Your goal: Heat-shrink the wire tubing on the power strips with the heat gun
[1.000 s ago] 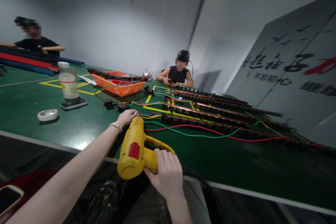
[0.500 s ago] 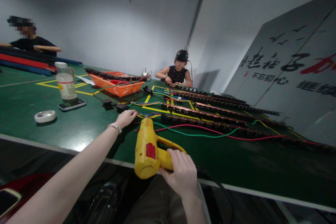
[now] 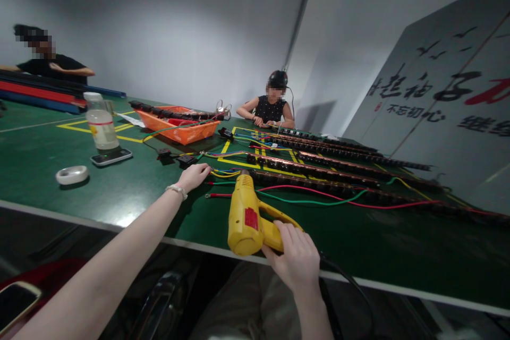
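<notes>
Green surface [image 3: 119,191], pale-edged. Nearest, right hand [image 3: 297,255] curls round yellow heat gun [image 3: 244,223], held over surface's near edge, nozzle [image 3: 244,174] pointing away. Left hand [image 3: 194,176] pinches thin wires [image 3: 225,175] beside nozzle. Farther, orange basket [image 3: 195,135]; beyond, co-worker [image 3: 274,109].

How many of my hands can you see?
2: your left hand, with its fingertips at the coloured wires, and your right hand, gripping the yellow heat gun.
</notes>
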The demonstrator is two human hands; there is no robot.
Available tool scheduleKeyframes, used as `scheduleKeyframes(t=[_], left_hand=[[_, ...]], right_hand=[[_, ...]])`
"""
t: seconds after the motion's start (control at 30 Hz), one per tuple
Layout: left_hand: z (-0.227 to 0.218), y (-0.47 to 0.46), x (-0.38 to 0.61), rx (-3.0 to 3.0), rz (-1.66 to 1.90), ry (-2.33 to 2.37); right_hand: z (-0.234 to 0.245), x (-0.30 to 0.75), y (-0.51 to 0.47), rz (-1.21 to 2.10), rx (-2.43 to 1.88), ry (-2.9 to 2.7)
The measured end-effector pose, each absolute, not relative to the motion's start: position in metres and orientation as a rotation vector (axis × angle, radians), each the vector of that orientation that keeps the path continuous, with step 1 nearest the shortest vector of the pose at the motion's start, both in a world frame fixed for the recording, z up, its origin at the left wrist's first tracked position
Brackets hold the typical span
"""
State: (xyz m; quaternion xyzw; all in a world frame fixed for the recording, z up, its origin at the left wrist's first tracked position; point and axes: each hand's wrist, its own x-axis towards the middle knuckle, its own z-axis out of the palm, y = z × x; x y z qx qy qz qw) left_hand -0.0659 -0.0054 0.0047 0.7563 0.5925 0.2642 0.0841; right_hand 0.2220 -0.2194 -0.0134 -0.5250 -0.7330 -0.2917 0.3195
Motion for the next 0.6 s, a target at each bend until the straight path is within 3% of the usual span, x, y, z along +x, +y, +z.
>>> scheduleKeyframes(t=[0.6], left_hand=[[0.0051, -0.006, -0.0654, 2.234, 0.8, 1.771]], right_hand=[[-0.0125, 0.2245, -0.2209, -0.791, -1.419, -1.921]])
